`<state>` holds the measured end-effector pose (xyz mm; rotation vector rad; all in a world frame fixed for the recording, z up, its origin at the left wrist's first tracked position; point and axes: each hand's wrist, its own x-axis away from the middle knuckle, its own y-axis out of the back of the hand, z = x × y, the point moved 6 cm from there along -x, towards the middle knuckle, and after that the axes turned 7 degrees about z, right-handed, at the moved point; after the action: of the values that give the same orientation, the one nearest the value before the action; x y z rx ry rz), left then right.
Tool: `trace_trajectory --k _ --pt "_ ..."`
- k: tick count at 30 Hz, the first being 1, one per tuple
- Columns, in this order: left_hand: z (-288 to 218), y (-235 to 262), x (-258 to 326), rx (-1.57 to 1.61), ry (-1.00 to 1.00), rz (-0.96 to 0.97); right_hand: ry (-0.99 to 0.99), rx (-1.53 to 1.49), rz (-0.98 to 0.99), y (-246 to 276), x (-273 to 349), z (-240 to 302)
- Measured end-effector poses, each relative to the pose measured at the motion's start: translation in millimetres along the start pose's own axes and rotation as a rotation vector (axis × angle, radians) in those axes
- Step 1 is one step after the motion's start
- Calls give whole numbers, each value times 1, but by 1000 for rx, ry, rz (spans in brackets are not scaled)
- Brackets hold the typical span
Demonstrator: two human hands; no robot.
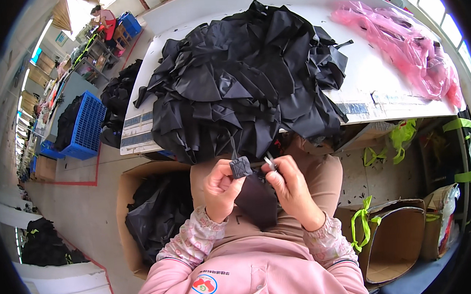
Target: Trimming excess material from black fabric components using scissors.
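Note:
My left hand [220, 189] pinches a black fabric strap end [241, 167] with a square of stitching on it. Below it, a panel of black cloth [257, 202] hangs over my lap. Close by on the right, my right hand [292, 187] is closed on small thread snips [270, 163]; only their shiny metal tip shows, the rest lying inside my fingers. Just beyond both hands, a big heap of black fabric pieces [242, 77] covers the middle of the white table and droops over its front edge.
A cardboard box [129, 206] of black fabric stands at my left knee. Pink plastic bags [401, 48] lie on the table's right. An open carton [392, 240] with green ties sits at lower right. Farther left are a blue crate [85, 125] and a person in red [109, 28].

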<state>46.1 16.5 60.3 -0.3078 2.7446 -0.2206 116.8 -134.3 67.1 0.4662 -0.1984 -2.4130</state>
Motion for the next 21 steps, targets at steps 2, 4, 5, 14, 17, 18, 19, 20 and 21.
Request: trace_trajectory --k 2,4,5,14,17,18,19,20,21 --pt "-2 -2 0 -15 13 -66 -117 -170 65 -11 6 -2" --pt "-5 -2 0 -30 25 -131 -271 -410 160 -24 14 -8" --pt "-6 -2 0 -33 23 -141 -341 -563 218 -30 18 -11" --pt "-1 2 9 -144 -66 -36 -347 -603 245 -43 16 -11" --pt "3 2 12 -154 -43 -34 -207 -435 176 -38 13 -9" --pt "4 2 13 -153 -30 -32 -157 -364 155 -36 12 -6" --pt "4 1 13 -152 -28 -32 -108 -293 134 -34 11 -4" --pt "3 -1 13 -155 -36 -28 -110 -293 134 -33 10 -3" --pt "2 -2 13 -157 -45 -23 -109 -274 135 -32 9 -1"
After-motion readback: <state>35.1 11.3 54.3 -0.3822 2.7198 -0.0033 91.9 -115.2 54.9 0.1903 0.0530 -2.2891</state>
